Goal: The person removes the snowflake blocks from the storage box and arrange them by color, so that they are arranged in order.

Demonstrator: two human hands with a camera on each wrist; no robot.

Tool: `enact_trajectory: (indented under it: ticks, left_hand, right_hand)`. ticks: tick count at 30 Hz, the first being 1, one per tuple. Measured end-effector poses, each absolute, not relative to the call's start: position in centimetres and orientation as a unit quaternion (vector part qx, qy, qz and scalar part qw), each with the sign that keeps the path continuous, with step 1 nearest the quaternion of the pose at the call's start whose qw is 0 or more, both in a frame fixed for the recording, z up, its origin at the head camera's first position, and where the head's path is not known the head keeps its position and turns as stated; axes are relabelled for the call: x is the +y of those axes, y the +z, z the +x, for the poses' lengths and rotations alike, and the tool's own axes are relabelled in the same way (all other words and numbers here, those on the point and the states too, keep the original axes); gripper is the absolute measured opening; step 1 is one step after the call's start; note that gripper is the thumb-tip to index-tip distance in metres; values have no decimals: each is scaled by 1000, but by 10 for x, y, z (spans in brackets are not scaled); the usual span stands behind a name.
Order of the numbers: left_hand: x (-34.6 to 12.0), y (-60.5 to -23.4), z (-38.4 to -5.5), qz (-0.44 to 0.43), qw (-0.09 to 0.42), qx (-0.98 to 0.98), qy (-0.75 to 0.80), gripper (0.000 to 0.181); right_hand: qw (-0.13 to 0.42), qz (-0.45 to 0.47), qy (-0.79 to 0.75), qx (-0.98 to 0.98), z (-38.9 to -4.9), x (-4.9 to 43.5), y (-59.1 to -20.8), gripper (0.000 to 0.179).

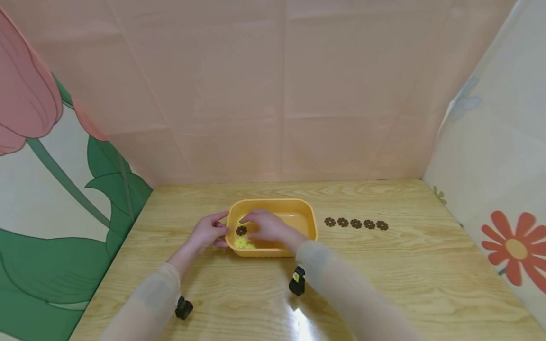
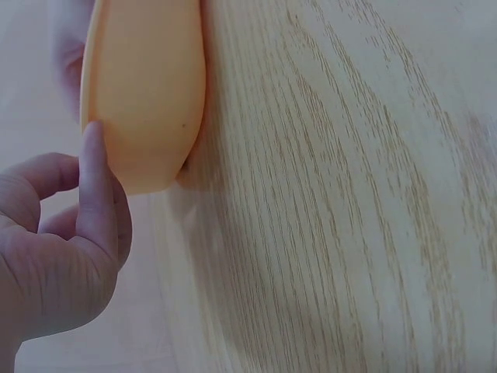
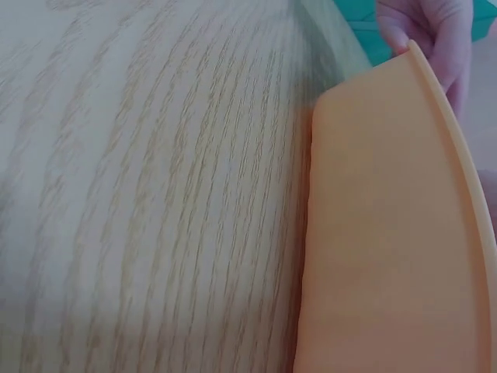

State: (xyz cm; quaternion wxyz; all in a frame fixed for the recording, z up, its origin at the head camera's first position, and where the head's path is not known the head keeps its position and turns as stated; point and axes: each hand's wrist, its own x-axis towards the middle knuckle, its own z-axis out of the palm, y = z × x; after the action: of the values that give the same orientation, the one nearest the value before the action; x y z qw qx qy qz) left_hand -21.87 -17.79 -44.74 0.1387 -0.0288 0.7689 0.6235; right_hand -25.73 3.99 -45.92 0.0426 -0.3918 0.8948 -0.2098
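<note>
The brown flower point(image 1: 241, 230) is seen lying near the left end of the orange tub point(image 1: 268, 253), with yellow flowers point(image 1: 240, 242) close by at the near-left corner. The flowers are judged to be thin, light and fairly stiff, hard to get a nail beneath where they lie flat, and best taken by opposite petal edges. The tub is judged to be smooth, light plastic, apt to slide if nudged, and best held by its rim, where its left end is pinched by the left hand point(image 1: 210, 232). Inside the tub, the right hand point(image 1: 266, 226) is held with thumb and forefinger spread, nothing being seen between them. Access is hemmed in by the tub's walls. To the right, five brown flowers point(image 1: 356, 223) are lined up on the bench point(image 1: 230, 293).
</note>
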Motion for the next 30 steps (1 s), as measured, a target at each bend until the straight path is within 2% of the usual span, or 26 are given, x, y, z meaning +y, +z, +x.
enact_trajectory:
  ticks: [9,15,24,30]
  left_hand:
    - [-179,-447,-218,-29,139,777,613,61]
    - [-179,-448,-219,-23,140,769,623,62]
    - [-180,-449,-219,-14,141,763,631,63]
    - [-179,-446,-216,-18,141,762,631,62]
  right_hand:
    - [65,-374,-198,904,-265,29,-466,42]
    - [48,-376,-182,907,-267,27,-473,42]
    - [-13,-415,-142,899,-267,26,-478,40]
    - [-11,-406,-123,905,-267,23,-481,39]
